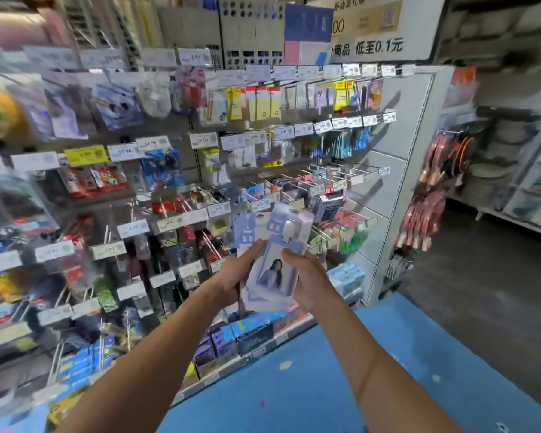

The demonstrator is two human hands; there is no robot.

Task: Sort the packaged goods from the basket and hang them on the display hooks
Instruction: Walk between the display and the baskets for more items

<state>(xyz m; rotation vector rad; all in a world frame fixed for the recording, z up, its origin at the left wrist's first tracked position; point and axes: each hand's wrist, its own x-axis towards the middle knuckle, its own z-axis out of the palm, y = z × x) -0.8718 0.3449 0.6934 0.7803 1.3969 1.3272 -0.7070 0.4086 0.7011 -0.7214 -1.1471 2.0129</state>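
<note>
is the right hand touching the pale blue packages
Touching. The head view shows the right hand curled round the right edge of the pale blue packages; the left hand grips their left edge.

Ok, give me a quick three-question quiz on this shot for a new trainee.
1. True or false: the left hand and the right hand both hold the packs.
2. What is the packs' main colour? A red, B pale blue, C green.
3. Short answer: do the held packs hang on the hooks yet?

Key: 1 true. 2 B. 3 no, they are in the hands, in front of the display.
</note>
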